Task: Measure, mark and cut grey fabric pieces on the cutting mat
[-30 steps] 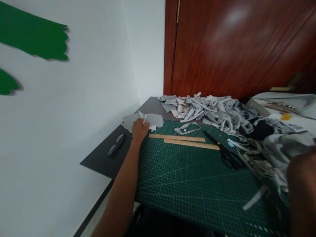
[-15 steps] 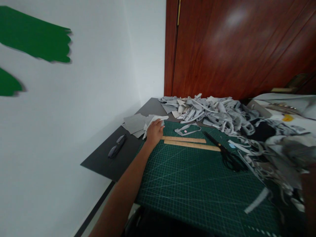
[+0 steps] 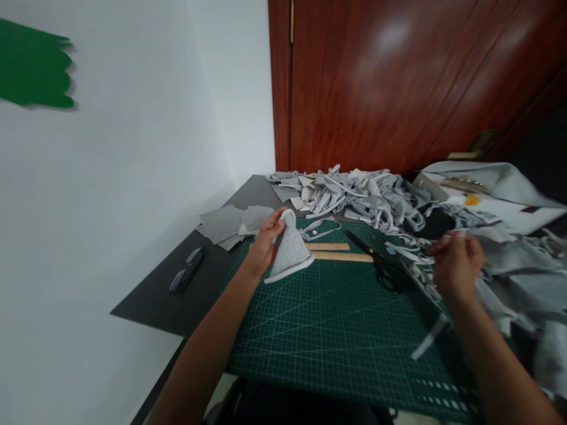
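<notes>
"Cutting mat (image 3: 328, 324) lay nearest, then?"

"Yes, with a pale strip (image 3: 429, 337) between three and four o'clock from its centre and glasses (image 3: 191, 268) off its edge, between nine and ten."

"And the hands?"

"The right hand (image 3: 456, 268) was up between two and three, fingers bent in; it was blurred, so I couldn't tell whether it held anything. The left hand (image 3: 264, 241), toward half past ten, gripped the narrow top of a grey piece with white edges (image 3: 290, 254); its wide end hung at eleven."

"Beyond that?"

"Scissors (image 3: 376, 260) at half past one, wooden rulers (image 3: 343, 257) at twelve, flat grey sheets (image 3: 224, 223) at ten, and farther, past twelve, a scrap heap (image 3: 376, 192) before a door (image 3: 398, 88)."
</notes>
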A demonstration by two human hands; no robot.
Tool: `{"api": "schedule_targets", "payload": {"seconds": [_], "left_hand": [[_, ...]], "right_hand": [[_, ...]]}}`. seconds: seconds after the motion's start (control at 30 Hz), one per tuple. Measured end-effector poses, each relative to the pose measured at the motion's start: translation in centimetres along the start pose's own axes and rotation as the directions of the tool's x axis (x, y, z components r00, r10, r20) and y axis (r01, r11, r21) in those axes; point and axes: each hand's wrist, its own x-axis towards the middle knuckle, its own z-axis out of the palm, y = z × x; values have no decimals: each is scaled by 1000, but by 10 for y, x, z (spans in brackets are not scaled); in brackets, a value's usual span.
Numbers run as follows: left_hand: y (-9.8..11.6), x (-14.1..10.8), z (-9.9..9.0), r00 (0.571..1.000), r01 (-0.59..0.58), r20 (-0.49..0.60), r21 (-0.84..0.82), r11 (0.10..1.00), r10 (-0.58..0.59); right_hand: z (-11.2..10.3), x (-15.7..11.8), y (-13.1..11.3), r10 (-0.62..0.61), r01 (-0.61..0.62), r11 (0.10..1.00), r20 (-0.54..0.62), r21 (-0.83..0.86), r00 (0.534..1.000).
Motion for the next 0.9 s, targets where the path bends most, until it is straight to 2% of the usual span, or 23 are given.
{"api": "schedule_targets", "payload": {"seconds": [0.07,0.1,0.17,0.2,0.23,0.3,0.33,0.4,0.47,0.53,0.6,0.63,0.67,0.7,0.77,0.8,0.83,0.87,0.9], "left_hand": [[-4,-9,13,989,94,124,-86,992,-83],[-6,-13,20,976,138,186,-120,983,-115],[-13,-20,31,939,226,297,-150,963,-174],[-17,-23,35,914,267,348,-136,954,-206],[-22,-25,38,888,301,393,-99,948,-241],[-31,-28,42,850,306,431,65,950,-303],[-35,-28,42,851,267,416,184,946,-321],[-42,-25,40,882,163,345,412,896,-320],[-47,-20,34,920,94,271,549,831,-283],[-48,-15,28,939,70,228,607,792,-258],[-48,-13,24,943,45,214,674,737,-253],[-47,-13,22,944,30,213,708,705,-254],[-46,-13,22,946,13,208,740,672,-247],[-45,-15,22,953,-7,199,768,641,-228],[-41,-20,26,976,-50,165,811,583,-145],[-40,-22,28,984,-96,161,837,539,-75],[-38,-25,30,983,-163,184,861,481,4],[-37,-27,33,966,-256,245,877,407,82],[-37,-28,34,933,-361,334,867,345,135]], "right_hand": [[20,-30,-1,209,-245,945,175,217,962],[31,-48,-3,247,-337,907,326,253,912],[52,-81,-8,210,-407,888,599,213,772],[61,-96,-9,171,-394,904,699,169,694],[68,-107,-10,145,-358,924,745,134,652],[76,-121,-9,156,-282,958,740,47,654],[77,-123,-8,189,-262,965,727,-14,660],[75,-121,-7,277,-265,956,697,-128,662],[69,-113,-8,370,-340,923,667,-182,647],[63,-104,-10,458,-454,869,662,-194,594],[58,-97,-10,527,-533,811,698,-242,485],[56,-95,-10,543,-526,803,709,-281,450],[55,-95,-8,544,-482,817,699,-316,463],[54,-95,-7,519,-398,851,668,-344,533],[54,-98,-5,341,-111,911,574,-397,744],[54,-101,-6,201,67,901,549,-430,811],[54,-103,-7,62,239,859,554,-453,830],[55,-107,-10,-53,387,802,591,-455,805],[55,-111,-13,-129,501,751,648,-430,750]]}}
